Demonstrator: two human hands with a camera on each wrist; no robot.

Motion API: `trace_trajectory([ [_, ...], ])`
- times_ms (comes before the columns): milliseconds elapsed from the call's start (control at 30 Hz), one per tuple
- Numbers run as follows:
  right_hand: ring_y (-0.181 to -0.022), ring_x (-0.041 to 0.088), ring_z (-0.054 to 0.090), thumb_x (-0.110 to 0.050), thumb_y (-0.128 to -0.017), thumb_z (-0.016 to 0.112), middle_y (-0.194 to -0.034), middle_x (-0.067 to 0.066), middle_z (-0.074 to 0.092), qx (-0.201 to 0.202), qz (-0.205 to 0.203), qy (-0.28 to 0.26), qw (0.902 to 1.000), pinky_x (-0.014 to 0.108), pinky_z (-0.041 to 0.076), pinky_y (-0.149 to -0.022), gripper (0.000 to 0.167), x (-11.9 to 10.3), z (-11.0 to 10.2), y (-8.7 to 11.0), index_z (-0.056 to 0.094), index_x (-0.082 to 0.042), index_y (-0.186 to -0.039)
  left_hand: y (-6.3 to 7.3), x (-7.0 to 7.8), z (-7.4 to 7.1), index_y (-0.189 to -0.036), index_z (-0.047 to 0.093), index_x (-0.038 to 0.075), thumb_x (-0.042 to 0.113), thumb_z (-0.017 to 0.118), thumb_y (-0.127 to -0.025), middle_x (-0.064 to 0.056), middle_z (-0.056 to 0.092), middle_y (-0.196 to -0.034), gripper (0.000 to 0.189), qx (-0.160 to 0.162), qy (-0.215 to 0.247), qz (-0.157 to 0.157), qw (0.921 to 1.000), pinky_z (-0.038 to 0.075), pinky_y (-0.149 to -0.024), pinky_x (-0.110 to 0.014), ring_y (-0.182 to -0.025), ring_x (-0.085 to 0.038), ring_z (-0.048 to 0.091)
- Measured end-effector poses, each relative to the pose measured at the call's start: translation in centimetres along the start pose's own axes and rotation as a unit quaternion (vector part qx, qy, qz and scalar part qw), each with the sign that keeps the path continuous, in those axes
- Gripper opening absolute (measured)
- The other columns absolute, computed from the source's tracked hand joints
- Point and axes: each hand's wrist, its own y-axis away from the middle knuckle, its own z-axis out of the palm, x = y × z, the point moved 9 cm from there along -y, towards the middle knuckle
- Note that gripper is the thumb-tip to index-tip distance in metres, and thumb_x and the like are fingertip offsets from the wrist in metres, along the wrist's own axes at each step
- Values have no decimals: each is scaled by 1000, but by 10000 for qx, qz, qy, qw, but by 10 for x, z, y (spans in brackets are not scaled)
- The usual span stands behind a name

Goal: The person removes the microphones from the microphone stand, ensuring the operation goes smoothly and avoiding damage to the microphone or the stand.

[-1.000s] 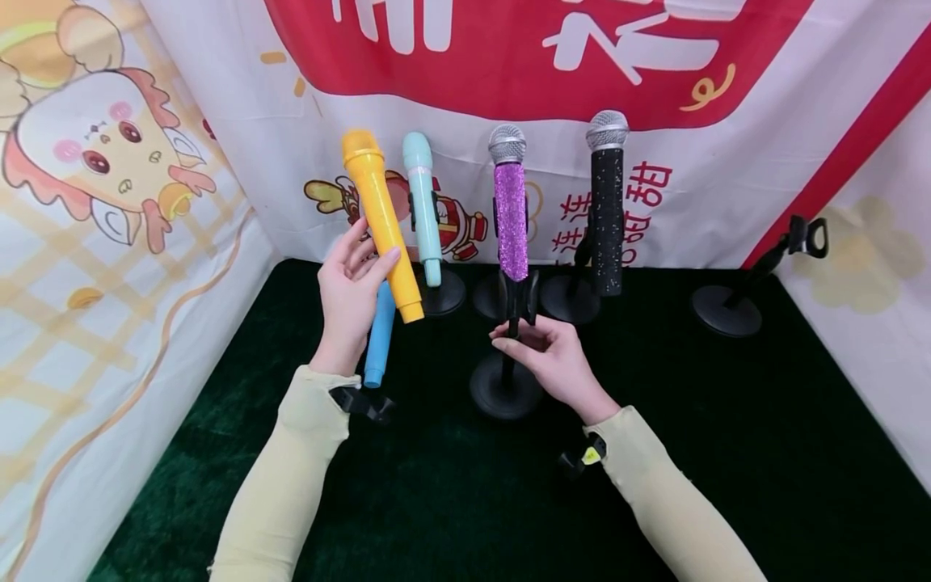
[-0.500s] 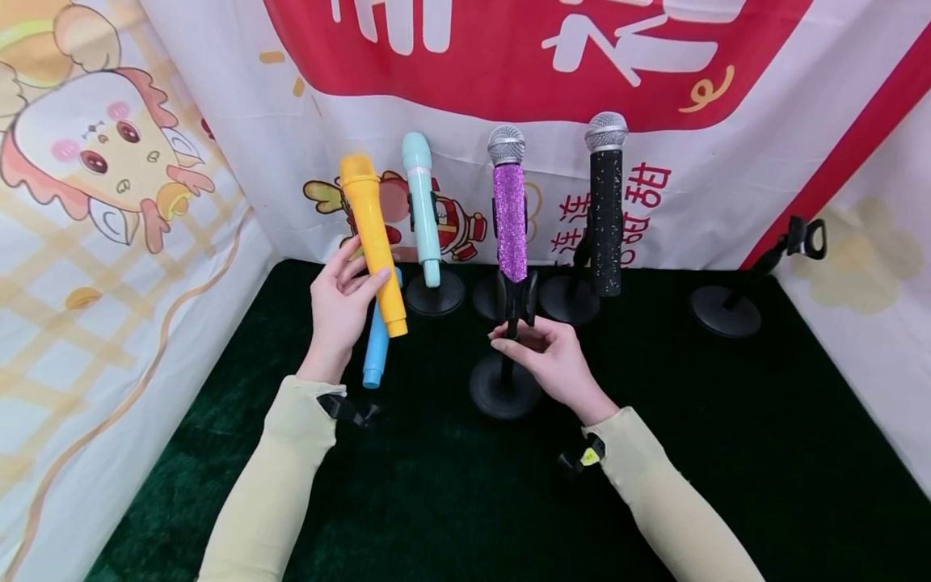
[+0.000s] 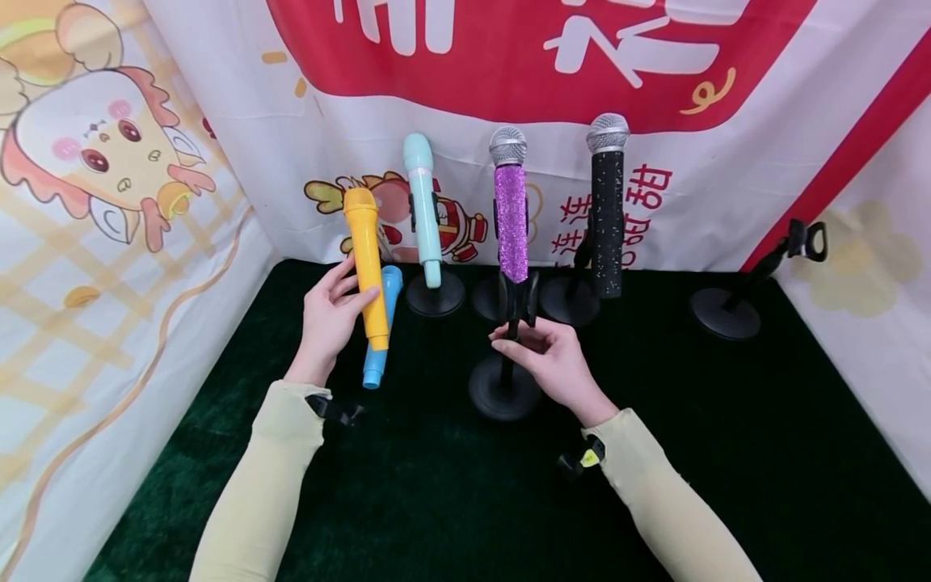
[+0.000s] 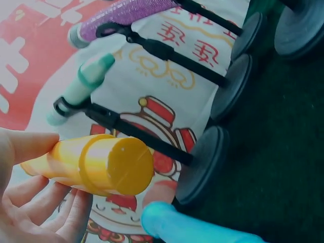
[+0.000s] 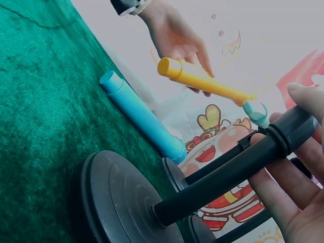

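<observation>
In the head view my left hand holds a yellow microphone between thumb and fingers, head up and raised off the cloth. Behind its lower end lies a blue microphone, partly covered. My right hand grips the stem of a black microphone stand, whose round base is on the cloth. That stand's clip looks bare, just in front of a purple glittery microphone. In the right wrist view, fingers and thumb surround the stand's stem.
A mint microphone and a black speckled microphone sit on stands along the back. At the right is a stand with a bare clip. Dark green cloth covers the table; printed fabric walls it in.
My left hand has lowered the yellow microphone and drawn it slightly left, bringing it over the blue microphone in view. The right hand and the stand have stayed put.
</observation>
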Motion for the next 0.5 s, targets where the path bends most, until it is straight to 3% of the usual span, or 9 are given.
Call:
trace_trajectory([
  [500, -103, 26, 71, -7, -94, 74, -105, 9, 75, -40, -14, -34, 10000, 35, 56, -91, 16, 1, -1, 0, 74, 2, -107, -5, -35, -18, -155, 46, 19, 28, 76, -95, -11, 61, -139, 68, -32, -715, -596, 9957, 50, -102, -43, -111, -24, 66],
])
